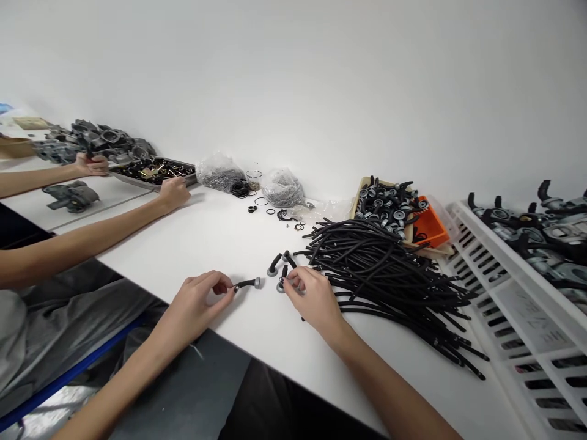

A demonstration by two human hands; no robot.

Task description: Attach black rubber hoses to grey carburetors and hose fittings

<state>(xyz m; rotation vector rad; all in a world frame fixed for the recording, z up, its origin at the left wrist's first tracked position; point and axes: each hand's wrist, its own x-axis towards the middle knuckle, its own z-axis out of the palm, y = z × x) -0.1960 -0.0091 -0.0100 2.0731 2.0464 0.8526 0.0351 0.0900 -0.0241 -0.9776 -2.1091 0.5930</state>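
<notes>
My left hand (199,302) pinches the black end of a short, bent rubber hose (246,283), which has a round grey cap at its far end. Thumb and forefinger of my right hand (314,296) are closed beside a similar capped hose piece (284,272) standing on the white table (220,238). Whatever lies between those right fingertips is too small to make out, and the fingers partly cover that piece's grey base. Two more capped hose pieces (274,265) stand just beyond. To the right of my right hand spreads a pile of long black hoses (380,263).
At the back right are a bin of capped hose pieces (383,205), an orange box (431,223) and a white slotted crate (509,330). Bagged parts (282,187) and loose rings lie behind. On the left, a co-worker's hands (174,193) are near a metal tray (153,172).
</notes>
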